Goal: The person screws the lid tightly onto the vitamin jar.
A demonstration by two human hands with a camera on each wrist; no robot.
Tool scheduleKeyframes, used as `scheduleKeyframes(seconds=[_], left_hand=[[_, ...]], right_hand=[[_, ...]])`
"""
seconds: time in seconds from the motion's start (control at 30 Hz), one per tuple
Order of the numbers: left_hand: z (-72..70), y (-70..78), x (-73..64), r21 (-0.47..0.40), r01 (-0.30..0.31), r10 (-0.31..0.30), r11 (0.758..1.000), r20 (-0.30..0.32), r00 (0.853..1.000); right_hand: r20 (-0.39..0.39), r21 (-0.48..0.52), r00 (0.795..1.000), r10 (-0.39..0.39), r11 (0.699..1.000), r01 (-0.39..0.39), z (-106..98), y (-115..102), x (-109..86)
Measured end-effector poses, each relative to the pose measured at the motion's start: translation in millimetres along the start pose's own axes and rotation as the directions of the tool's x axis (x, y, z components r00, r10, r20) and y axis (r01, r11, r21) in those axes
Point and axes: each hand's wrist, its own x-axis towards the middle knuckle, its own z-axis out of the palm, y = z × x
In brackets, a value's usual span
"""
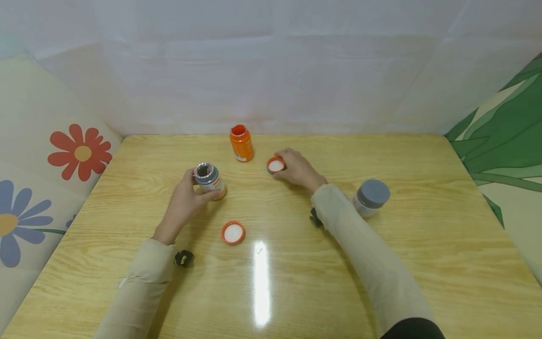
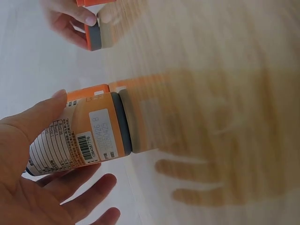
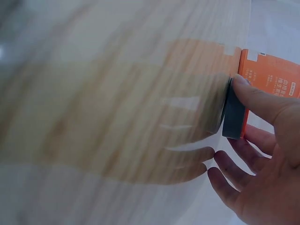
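Note:
My left hand (image 1: pixel 183 203) grips an uncapped pill bottle (image 1: pixel 211 183) with a grey neck, a white and orange label and a torn silvery seal round its mouth. In the left wrist view the base of this bottle (image 2: pixel 101 129) meets the tabletop. Farther right, my right hand (image 1: pixel 299 170) pinches a bottle cap (image 1: pixel 276 165) between thumb and fingers. That cap lies with its white liner up; the right wrist view shows the cap's grey part (image 3: pixel 234 115) against the table and an orange edge above. Just left of it stands an uncapped orange bottle (image 1: pixel 243 146).
Another orange-rimmed cap (image 1: pixel 233 233), liner up, lies on the wooden table (image 1: pixel 288 282) between the forearms. A bottle with a grey lid (image 1: pixel 372 195) stands beside the right forearm. White sheeting (image 1: pixel 271 84) rises behind the table's far edge.

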Motion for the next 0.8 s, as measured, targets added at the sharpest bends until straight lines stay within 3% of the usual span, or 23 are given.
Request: scheduleKeyframes(seconds=[0.2, 0.53, 0.8], left_hand=[[-0.2, 2.4, 1.1, 0.002, 0.035, -0.035, 0.999, 0.021, 0.999], [0.1, 2.9, 0.2, -0.010, 0.045, -0.045, 0.999, 0.044, 0.998], [0.3, 3.8, -0.7, -0.019, 0.030, -0.030, 0.999, 0.043, 0.999]], right_hand=[[-0.020, 0.060, 1.000, 0.020, 0.998, -0.018, -1, 0, -1.3], [-0.030, 0.221, 0.999, 0.036, 0.975, -0.029, -2, -7, -7.9], [-0.022, 0.235, 0.999, 0.031, 0.972, -0.025, -2, -14, -12.5]])
